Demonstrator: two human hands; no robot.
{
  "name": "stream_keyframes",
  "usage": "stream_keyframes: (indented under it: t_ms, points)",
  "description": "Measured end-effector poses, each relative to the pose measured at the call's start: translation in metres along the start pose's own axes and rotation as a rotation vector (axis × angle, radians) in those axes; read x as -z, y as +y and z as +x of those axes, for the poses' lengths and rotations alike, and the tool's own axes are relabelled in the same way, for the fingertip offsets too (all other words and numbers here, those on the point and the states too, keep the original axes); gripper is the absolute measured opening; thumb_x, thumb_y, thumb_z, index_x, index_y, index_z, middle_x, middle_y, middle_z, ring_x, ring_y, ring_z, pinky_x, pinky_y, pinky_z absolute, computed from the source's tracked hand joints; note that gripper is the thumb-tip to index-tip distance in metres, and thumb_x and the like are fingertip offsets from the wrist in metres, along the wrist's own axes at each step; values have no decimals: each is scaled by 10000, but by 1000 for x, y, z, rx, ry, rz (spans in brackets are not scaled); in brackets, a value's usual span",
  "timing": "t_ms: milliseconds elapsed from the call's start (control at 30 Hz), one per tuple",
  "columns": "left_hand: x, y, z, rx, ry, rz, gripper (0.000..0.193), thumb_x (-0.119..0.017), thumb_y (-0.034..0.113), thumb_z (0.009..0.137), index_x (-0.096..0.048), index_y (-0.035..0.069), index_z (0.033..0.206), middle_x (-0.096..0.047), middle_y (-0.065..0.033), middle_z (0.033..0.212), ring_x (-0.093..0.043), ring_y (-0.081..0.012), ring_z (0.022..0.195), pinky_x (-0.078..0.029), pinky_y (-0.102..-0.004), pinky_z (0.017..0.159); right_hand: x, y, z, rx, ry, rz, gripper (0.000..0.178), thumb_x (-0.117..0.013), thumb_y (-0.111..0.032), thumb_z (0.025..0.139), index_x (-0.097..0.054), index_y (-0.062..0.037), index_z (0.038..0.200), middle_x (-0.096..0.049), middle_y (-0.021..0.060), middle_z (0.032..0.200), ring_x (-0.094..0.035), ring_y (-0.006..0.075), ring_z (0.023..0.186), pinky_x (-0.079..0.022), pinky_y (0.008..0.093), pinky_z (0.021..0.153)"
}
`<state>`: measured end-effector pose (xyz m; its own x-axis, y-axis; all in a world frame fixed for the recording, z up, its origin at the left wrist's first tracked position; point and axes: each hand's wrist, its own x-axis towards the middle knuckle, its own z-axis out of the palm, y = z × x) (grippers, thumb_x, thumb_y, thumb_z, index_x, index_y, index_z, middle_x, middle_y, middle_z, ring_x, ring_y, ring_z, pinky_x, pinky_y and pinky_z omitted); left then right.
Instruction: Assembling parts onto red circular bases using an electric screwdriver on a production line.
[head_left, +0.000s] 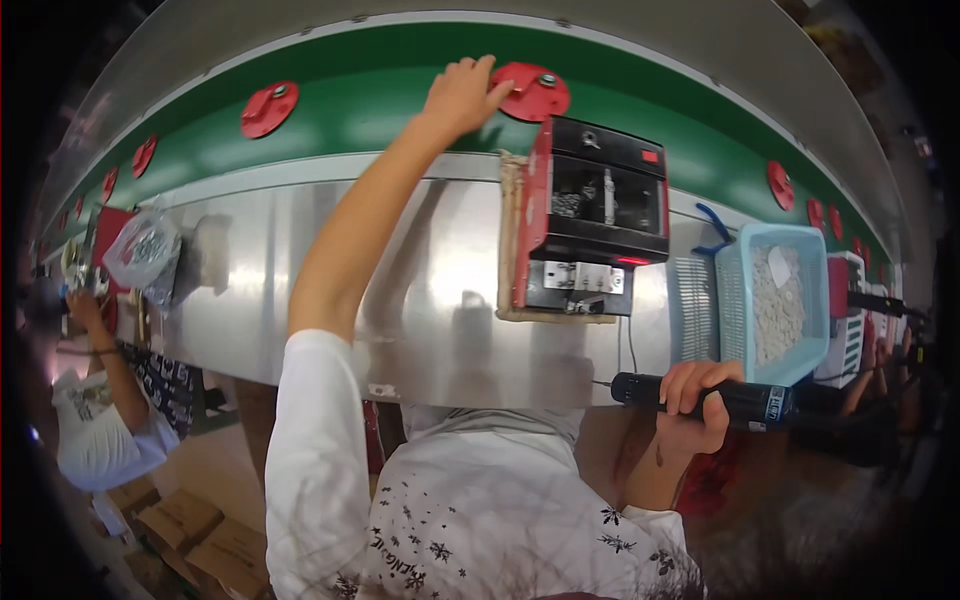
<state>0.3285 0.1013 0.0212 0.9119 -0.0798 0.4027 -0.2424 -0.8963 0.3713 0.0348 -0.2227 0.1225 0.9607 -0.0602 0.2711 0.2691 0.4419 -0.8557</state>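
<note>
My left arm reaches far forward over a green conveyor belt [370, 105]. My left hand [462, 98] is at the left rim of a red round part [545, 95], which carries a raised block and a metal fitting. Its thumb lies against the red part and its fingers curl at the rim. Near the bench's front edge, my right hand [693, 405] wraps round a black electric screwdriver [640, 389], held level with its thin bit pointing left. Beyond the bit stands a black and red screw feeder [600, 195] with loose screws showing inside and a metal front.
The feeder sits on a metal bench [430, 300]. To its right are a light blue basket [735, 290] of small pale pieces and blue-handled pliers [713, 230]. More red parts [269, 109] lie along the belt. At left are a plastic bag [145, 245] and another person [110, 420].
</note>
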Motion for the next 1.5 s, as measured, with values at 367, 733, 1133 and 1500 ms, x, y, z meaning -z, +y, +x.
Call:
stream_keyframes:
  t_ms: [367, 733, 1133, 1500]
  points:
    - [0, -15, -13, -81, 25, -51, 378, -604, 206, 892, -590, -31, 1186, -620, -237, 1094, -586, -398, 1020, -480, -446, 875, -13, -8, 24, 86, 52, -58, 245, -609, -187, 841, -456, -48, 972, -461, 54, 607, -459, 164, 479, -424, 315, 502]
    - [149, 61, -246, -28, -351, -216, 434, -573, -10, 886, -499, -20, 1313, -480, -240, 1296, -486, -406, 1191, -424, -409, 1006, -53, 17, 81, 202, -252, -302, 179, -574, -96, 864, -465, -14, 980, -463, 50, 620, -436, 136, 494, -405, 303, 483]
    - [110, 147, -291, -253, -441, -374, 563, -629, -20, 716, -497, -45, 1263, -459, -248, 1311, -454, -416, 1238, -423, -465, 1032, -82, 4, 90, 29, -291, -333, 191, -534, -20, 816, -472, 13, 993, -441, 46, 593, -414, 129, 464, -390, 296, 463]
    - [91, 167, -294, -172, -217, -501, 436, -705, 101, 753, -594, 7, 1163, -490, -208, 1304, -436, -415, 1250, -379, -543, 1043, -60, 8, 87, 133, -334, -87, 191, -479, -108, 829, -474, -16, 996, -437, 52, 604, -421, 151, 494, -403, 329, 527]
